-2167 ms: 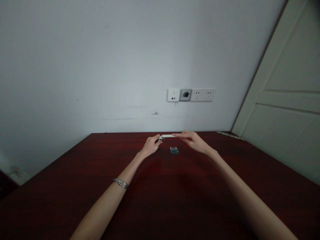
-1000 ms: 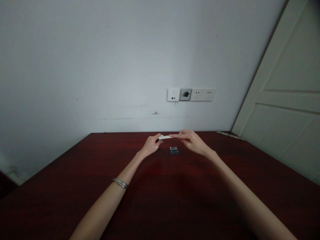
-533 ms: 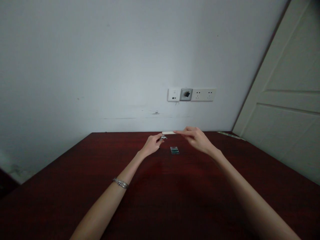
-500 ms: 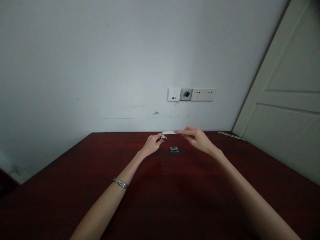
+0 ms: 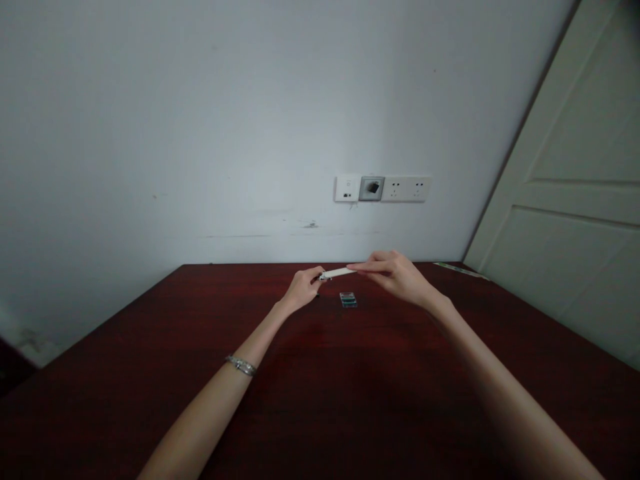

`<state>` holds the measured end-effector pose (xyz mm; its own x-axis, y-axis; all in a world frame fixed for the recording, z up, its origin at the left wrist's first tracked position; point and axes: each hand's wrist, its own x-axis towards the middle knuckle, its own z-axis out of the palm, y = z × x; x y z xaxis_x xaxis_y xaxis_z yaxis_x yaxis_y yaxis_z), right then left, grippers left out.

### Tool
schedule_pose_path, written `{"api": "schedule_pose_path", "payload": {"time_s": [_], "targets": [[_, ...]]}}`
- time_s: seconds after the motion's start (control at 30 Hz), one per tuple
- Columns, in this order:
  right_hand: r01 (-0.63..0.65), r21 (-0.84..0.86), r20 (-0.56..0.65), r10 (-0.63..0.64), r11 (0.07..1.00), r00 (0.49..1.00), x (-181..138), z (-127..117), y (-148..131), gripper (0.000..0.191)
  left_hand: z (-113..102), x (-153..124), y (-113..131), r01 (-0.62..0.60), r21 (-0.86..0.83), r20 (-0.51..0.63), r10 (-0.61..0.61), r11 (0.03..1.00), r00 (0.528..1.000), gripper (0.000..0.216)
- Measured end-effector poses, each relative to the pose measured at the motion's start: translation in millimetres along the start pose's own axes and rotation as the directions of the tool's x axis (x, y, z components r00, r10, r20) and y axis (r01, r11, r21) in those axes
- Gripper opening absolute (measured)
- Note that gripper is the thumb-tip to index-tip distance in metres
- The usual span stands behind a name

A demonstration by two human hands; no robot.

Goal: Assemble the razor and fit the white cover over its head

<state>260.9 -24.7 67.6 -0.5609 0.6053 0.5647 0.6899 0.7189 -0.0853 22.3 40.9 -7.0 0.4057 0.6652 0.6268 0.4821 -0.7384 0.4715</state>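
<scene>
My left hand (image 5: 301, 289) and my right hand (image 5: 395, 275) meet above the far middle of a dark red wooden table (image 5: 320, 387). The right hand pinches one end of a thin white stick-like handle (image 5: 337, 273), held nearly level and tilted slightly down toward the left. The left hand's fingers are closed on a small silvery piece (image 5: 323, 276) at the handle's other end. A small clear pack with teal parts (image 5: 348, 300) lies on the table just below the two hands. A silver bracelet (image 5: 241, 365) sits on my left wrist.
A white wall stands behind the table, with a row of sockets and a switch (image 5: 383, 189). A white panelled door (image 5: 575, 193) is at the right. A thin pale strip (image 5: 457, 269) lies at the table's far right corner.
The right hand has lowered the white handle's left end back onto the small silvery piece in the left hand; half a second ago the two were slightly apart.
</scene>
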Motion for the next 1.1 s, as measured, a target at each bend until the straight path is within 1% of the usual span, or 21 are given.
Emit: {"api": "schedule_pose_path", "payload": {"time_s": [0.17, 0.3, 0.43, 0.53, 0.6, 0.7, 0.83, 0.9, 0.97, 1.1], "targets": [[0.013, -0.039, 0.063, -0.011, 0.999, 0.998, 0.2, 0.6, -2.9, 0.031, 0.6, 0.1, -2.4, 0.007, -0.009, -0.006, -0.007, 1.0, 1.0, 0.017], [-0.005, -0.057, 0.014, 0.006, 0.998, 1.0, 0.1, 2.7, -2.7, 0.031, 0.6, -0.2, -2.0, 0.022, 0.002, 0.011, -0.022, 1.0, 1.0, 0.013], [0.027, -0.029, 0.04, -0.026, 0.999, 0.999, 0.1, 5.6, -1.7, 0.03, 0.1, 0.1, -1.0, 0.043, -0.008, 0.02, -0.042, 0.999, 0.999, 0.016], [0.003, -0.051, 0.01, -0.003, 0.999, 1.0, 0.2, 7.2, -1.7, 0.03, 0.2, 0.4, -1.8, 0.034, -0.013, 0.013, -0.034, 0.999, 0.999, 0.013], [0.012, -0.055, 0.015, -0.012, 0.998, 1.0, 0.0, 6.9, -2.2, 0.029, 0.5, 0.5, -2.7, 0.023, -0.031, 0.012, -0.023, 0.999, 1.0, 0.012], [0.008, 0.01, 0.014, -0.009, 1.0, 1.0, -0.8, 4.0, -3.0, 0.029, 1.5, 0.6, -4.2, 0.027, -0.05, -0.002, -0.027, 0.998, 1.0, 0.01], [-0.081, 0.144, -0.127, 0.1, 0.986, 0.987, -1.7, -0.5, -3.9, 0.034, 3.3, 0.5, -6.1, 0.029, -0.08, -0.033, -0.032, 0.996, 0.999, 0.01], [-0.101, 0.178, -0.168, 0.131, 0.979, 0.977, -1.4, -0.6, -4.7, 0.035, 4.1, 0.3, -6.9, 0.025, -0.085, -0.03, -0.028, 0.996, 0.999, 0.01], [-0.109, 0.188, -0.157, 0.14, 0.976, 0.978, -0.7, 0.8, -5.5, 0.035, 4.4, 0.2, -7.3, 0.019, -0.086, -0.033, -0.022, 0.996, 0.999, 0.009], [-0.103, 0.217, -0.074, 0.121, 0.971, 0.99, 0.2, 3.6, -5.7, 0.034, 3.6, 0.5, -6.6, 0.016, -0.075, -0.044, -0.019, 0.997, 0.999, 0.01]]}}
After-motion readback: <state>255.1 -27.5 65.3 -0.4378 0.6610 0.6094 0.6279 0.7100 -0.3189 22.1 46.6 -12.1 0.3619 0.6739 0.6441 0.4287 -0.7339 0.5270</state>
